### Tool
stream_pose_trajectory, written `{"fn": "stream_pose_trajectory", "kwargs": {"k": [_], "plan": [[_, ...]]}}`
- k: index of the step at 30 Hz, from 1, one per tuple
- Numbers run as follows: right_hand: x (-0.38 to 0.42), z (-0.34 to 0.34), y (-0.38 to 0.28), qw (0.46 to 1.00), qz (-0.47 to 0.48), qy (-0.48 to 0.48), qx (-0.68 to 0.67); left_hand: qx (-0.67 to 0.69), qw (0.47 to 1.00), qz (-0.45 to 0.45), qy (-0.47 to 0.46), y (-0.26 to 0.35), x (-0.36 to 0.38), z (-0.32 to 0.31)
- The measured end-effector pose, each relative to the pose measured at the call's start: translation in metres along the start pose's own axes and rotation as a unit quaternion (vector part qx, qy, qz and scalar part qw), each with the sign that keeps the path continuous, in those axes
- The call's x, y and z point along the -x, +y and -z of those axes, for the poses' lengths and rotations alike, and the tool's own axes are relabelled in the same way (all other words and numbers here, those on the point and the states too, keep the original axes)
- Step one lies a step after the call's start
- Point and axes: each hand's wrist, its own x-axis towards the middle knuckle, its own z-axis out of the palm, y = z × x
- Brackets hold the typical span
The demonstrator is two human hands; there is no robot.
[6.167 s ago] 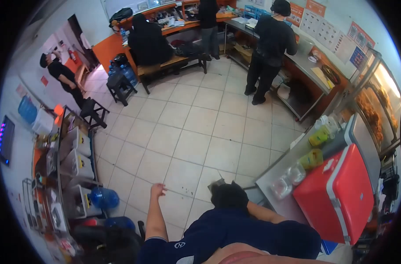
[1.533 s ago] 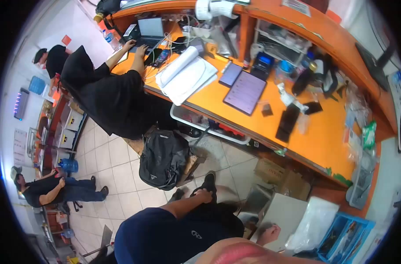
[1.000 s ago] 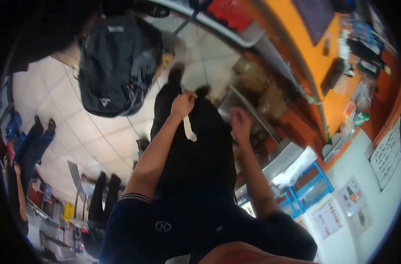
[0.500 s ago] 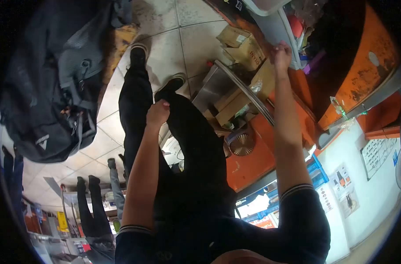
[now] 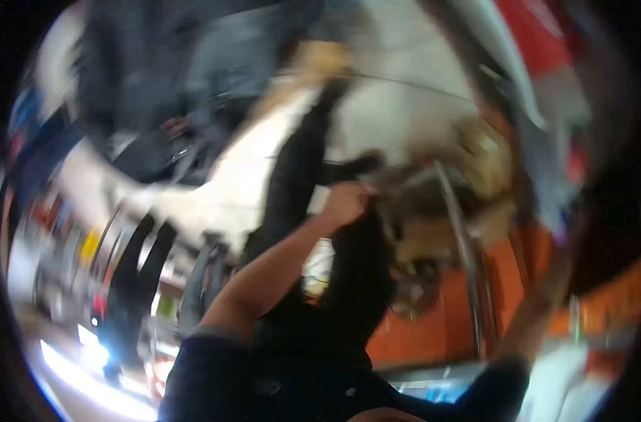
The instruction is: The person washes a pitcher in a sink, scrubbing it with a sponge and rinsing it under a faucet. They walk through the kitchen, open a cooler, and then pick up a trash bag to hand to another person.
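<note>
My left hand [image 5: 345, 202] is over my dark-trousered leg near the knee, its fingers curled closed with nothing visible in them. My right forearm [image 5: 535, 302] reaches up at the right, beside the orange surface [image 5: 426, 334]. The hand at its end is smeared and lost in shadow near a grey bin [image 5: 538, 105] with red and purple items, so its fingers cannot be made out. Between the arms are a metal rail [image 5: 461, 253] and a blurred cardboard box [image 5: 486, 158].
A large dark backpack [image 5: 152, 91] fills the upper left. Light floor tiles [image 5: 398, 112] lie ahead of my feet. Another person's dark legs [image 5: 134, 267] are at the lower left, and a bare arm [image 5: 92, 172] shows above them. A bright light glows at the bottom left.
The view has swung and blurred, so the backpack, box and rail appear farther right. My right hand has gone from clear view into shadow. Another person's arm has appeared at the left.
</note>
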Motion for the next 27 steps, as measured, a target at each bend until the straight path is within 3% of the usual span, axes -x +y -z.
{"fn": "stream_pose_trajectory", "kwargs": {"k": [1, 2, 3, 12, 20, 23, 25, 26, 27], "plan": [[0.008, -0.002, 0.006, 0.995, -0.072, 0.006, -0.067, -0.056, 0.996, -0.068, 0.026, -0.019, -0.007, -0.028], [0.008, -0.011, 0.012, 0.989, -0.118, 0.011, -0.089, -0.026, 0.999, 0.013, -0.031, -0.011, -0.007, -0.022], [0.006, -0.019, 0.016, 0.984, -0.147, 0.008, -0.1, -0.06, 0.995, 0.034, -0.069, -0.001, -0.011, -0.017], [0.01, -0.065, 0.038, 0.967, -0.206, 0.043, -0.14, -0.132, 0.99, 0.034, -0.018, 0.024, -0.012, -0.021], [0.034, -0.056, 0.051, 0.948, -0.239, 0.115, -0.178, -0.156, 0.987, 0.003, -0.035, 0.01, -0.012, -0.046], [0.048, -0.04, 0.019, 0.934, -0.229, 0.186, -0.203, -0.13, 0.991, -0.017, -0.042, 0.009, 0.001, -0.049], [0.052, -0.032, -0.027, 0.908, -0.221, 0.265, -0.238, -0.09, 0.989, -0.074, -0.094, -0.003, 0.018, -0.044], [0.055, -0.027, -0.055, 0.888, -0.221, 0.313, -0.255, -0.163, 0.97, -0.147, -0.102, -0.016, 0.02, -0.05], [0.065, -0.015, -0.09, 0.861, -0.222, 0.366, -0.275, -0.113, 0.976, -0.161, -0.088, -0.007, 0.036, -0.036]]}}
